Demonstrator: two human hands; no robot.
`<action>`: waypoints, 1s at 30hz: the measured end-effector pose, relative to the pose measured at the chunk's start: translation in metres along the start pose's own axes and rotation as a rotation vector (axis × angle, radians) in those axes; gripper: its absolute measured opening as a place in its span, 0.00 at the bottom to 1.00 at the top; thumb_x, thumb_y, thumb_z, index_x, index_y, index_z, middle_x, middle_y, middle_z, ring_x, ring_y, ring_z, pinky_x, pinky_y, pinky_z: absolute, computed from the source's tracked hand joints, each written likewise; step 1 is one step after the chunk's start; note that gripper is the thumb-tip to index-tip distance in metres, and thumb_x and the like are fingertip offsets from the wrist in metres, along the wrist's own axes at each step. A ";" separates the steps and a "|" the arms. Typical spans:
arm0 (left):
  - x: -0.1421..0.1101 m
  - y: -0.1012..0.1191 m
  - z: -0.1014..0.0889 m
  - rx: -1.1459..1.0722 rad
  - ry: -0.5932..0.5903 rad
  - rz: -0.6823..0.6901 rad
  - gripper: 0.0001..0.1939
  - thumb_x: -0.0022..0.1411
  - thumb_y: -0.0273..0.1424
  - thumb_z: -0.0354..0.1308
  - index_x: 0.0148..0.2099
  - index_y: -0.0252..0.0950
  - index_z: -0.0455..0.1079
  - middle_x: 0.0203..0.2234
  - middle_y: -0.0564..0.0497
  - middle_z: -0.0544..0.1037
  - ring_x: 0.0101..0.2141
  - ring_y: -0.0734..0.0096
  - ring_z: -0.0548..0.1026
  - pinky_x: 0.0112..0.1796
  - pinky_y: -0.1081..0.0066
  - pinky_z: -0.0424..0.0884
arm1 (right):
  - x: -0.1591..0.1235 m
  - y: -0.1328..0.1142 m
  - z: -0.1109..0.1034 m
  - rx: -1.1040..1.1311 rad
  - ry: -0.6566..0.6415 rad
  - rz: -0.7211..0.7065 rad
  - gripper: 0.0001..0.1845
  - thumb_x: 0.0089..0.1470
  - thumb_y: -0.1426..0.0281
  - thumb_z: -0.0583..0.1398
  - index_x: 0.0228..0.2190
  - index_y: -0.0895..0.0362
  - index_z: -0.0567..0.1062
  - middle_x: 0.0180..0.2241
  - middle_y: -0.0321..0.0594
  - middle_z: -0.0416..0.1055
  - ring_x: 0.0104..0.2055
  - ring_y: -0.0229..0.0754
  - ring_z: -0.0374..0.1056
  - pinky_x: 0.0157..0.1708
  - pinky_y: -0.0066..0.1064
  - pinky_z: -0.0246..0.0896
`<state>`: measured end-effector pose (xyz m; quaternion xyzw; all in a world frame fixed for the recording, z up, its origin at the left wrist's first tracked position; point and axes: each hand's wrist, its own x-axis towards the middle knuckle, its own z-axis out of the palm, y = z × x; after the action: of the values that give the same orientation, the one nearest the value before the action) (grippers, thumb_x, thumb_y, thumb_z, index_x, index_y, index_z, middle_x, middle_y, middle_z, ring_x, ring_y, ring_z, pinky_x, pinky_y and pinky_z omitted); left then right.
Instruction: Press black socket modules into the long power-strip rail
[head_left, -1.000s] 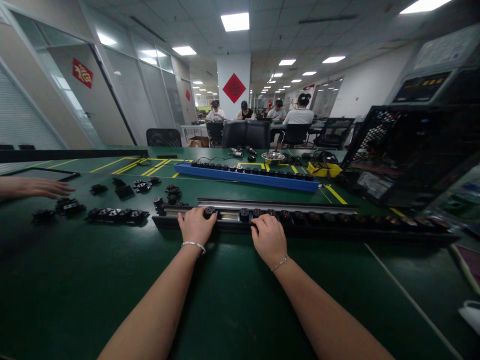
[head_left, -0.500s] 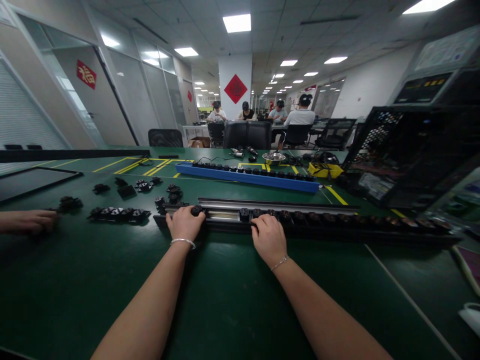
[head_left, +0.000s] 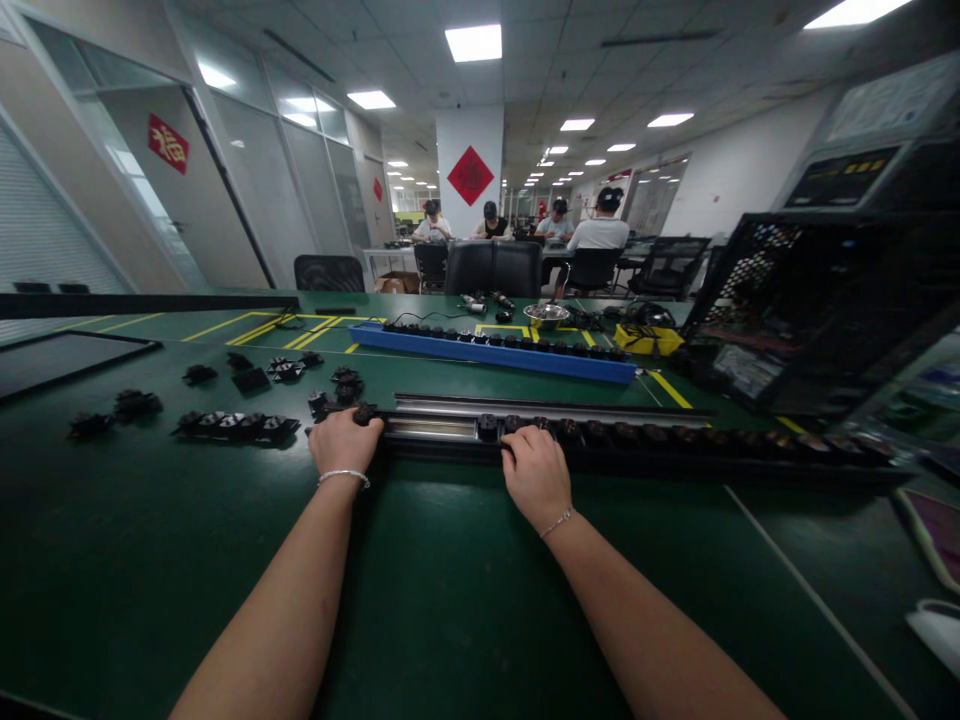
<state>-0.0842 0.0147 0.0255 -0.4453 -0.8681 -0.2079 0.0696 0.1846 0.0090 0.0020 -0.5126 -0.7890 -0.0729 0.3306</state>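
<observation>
A long black rail with a shiny metal channel lies across the green table before me. Several black socket-like modules line its right part, while the stretch between my hands shows bare channel. At the rail's left end, my left hand is closed round a small black module, partly hidden by the fingers. My right hand rests on the rail beside the leftmost seated module, its fingers curled over the edge. Behind lies a second, silver-and-black strip.
Loose black modules and a joined row of them lie at left. Farther back are a blue rail with modules, a metal bowl and a yellow container. An open computer case stands right. Several people sit beyond.
My left hand has slid left along the rail with the black module, widening the bare channel. My right hand stayed put. Another person's hand at far left has left view, and a black module shows there.
</observation>
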 end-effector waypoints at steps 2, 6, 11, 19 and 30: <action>0.002 -0.004 0.001 -0.008 0.020 -0.013 0.24 0.51 0.43 0.49 0.45 0.37 0.73 0.41 0.42 0.76 0.43 0.53 0.71 0.44 0.62 0.64 | 0.000 0.000 0.000 0.001 0.001 0.000 0.08 0.52 0.73 0.56 0.34 0.56 0.74 0.35 0.41 0.69 0.39 0.42 0.60 0.39 0.33 0.54; 0.003 -0.007 0.005 -0.044 0.081 0.002 0.24 0.51 0.42 0.50 0.46 0.36 0.73 0.48 0.44 0.73 0.49 0.54 0.66 0.51 0.62 0.60 | 0.000 0.001 0.001 0.000 0.004 -0.003 0.08 0.52 0.74 0.56 0.35 0.56 0.74 0.36 0.40 0.69 0.39 0.42 0.60 0.39 0.33 0.54; 0.003 -0.007 0.007 -0.075 0.065 -0.052 0.27 0.50 0.44 0.50 0.49 0.36 0.71 0.59 0.44 0.60 0.59 0.43 0.52 0.56 0.53 0.51 | -0.001 0.001 0.000 -0.012 0.025 0.003 0.08 0.52 0.73 0.57 0.34 0.55 0.74 0.36 0.41 0.69 0.41 0.43 0.60 0.40 0.34 0.54; 0.002 -0.008 0.002 -0.114 0.000 -0.129 0.30 0.50 0.47 0.50 0.52 0.38 0.68 0.63 0.42 0.51 0.59 0.32 0.47 0.53 0.45 0.53 | -0.001 0.002 0.000 -0.015 0.018 0.011 0.08 0.52 0.73 0.57 0.34 0.55 0.74 0.36 0.41 0.69 0.41 0.43 0.60 0.40 0.35 0.55; 0.014 -0.015 -0.003 -0.027 -0.047 -0.025 0.20 0.52 0.41 0.48 0.41 0.35 0.73 0.45 0.41 0.74 0.47 0.52 0.69 0.48 0.58 0.61 | -0.001 0.002 0.001 -0.017 0.029 0.010 0.08 0.51 0.73 0.57 0.34 0.55 0.74 0.35 0.41 0.69 0.40 0.43 0.60 0.40 0.34 0.55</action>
<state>-0.1045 0.0158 0.0282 -0.4400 -0.8722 -0.2099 0.0404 0.1859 0.0095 0.0003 -0.5182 -0.7809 -0.0853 0.3382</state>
